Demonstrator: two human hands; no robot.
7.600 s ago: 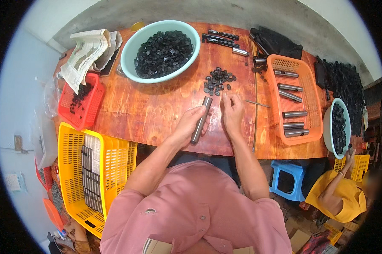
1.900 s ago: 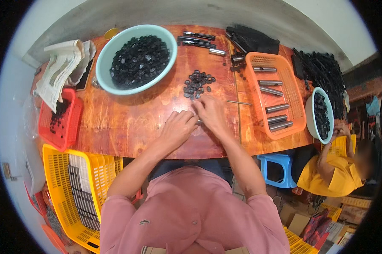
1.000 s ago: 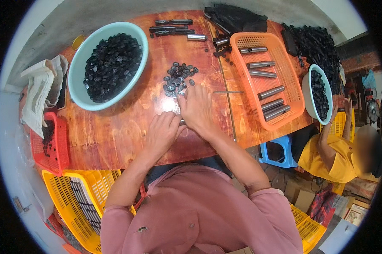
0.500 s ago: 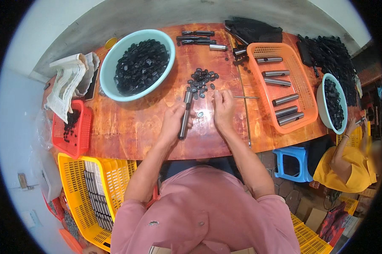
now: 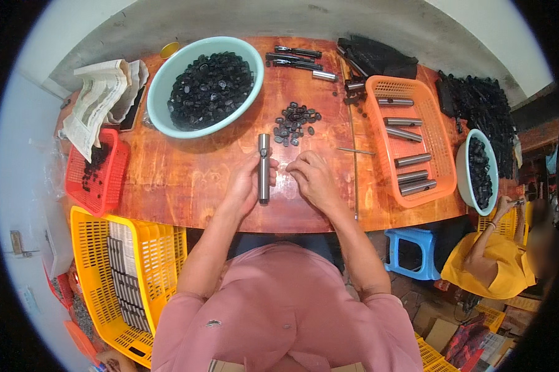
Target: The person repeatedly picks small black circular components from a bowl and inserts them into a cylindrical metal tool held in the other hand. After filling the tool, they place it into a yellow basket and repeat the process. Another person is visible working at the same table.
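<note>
My left hand (image 5: 245, 181) is closed around a dark metal tube (image 5: 264, 177) with a hole near its upper end. The tube stands nearly straight up and down in the picture, above the wooden table (image 5: 186, 180). Just right of it, my right hand (image 5: 315, 176) has its thumb and index finger pinched together; whatever lies between the fingertips is too small to make out. Beyond both hands, small black oval pieces (image 5: 295, 121) lie in a loose pile.
A pale green basin (image 5: 153, 102) of black pieces sits back left. An orange basket (image 5: 445, 133) of metal tubes and a smaller basin (image 5: 464, 167) stand right. Nearby lies a thin rod (image 5: 357, 150). Lower left is a yellow crate (image 5: 84, 248). A person in yellow (image 5: 490, 263) works at right.
My right hand has come down and tilted toward the tube, its fingertips now where a small piece lay on the table. The tube has turned more upright in my left hand.
</note>
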